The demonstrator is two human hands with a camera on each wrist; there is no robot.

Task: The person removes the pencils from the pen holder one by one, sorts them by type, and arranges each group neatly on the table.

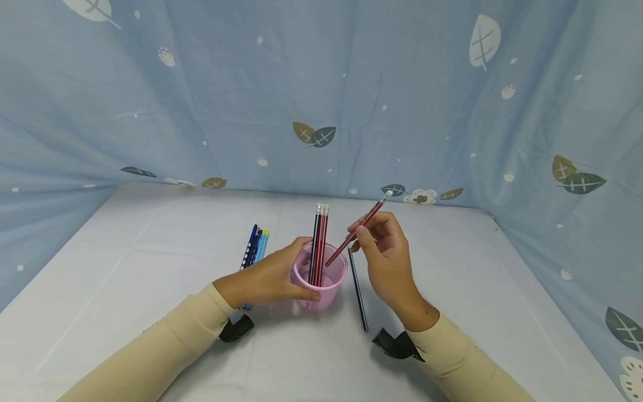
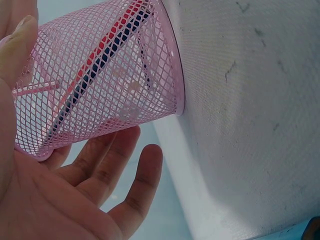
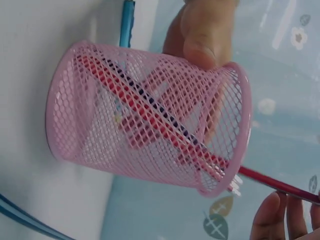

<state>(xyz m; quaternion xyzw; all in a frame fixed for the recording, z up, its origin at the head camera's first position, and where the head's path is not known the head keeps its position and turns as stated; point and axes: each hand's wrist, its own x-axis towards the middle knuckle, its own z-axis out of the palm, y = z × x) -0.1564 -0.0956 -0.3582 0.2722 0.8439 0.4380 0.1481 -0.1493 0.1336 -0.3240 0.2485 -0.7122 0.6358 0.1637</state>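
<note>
Beige sleeves (image 1: 166,340) end in left grip (image 1: 271,275) around pink cup (image 1: 329,297), right grip (image 1: 390,267) pinching red pencil (image 1: 344,245) midway.

No readable text or labels

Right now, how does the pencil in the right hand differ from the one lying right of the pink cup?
The held pencil is red; the lying pencil is dark. The held pencil slants, its lower end at the cup; the lying pencil rests flat on the table. The right hand pinches the held pencil; neither hand holds the lying pencil. Both are slim.
</note>
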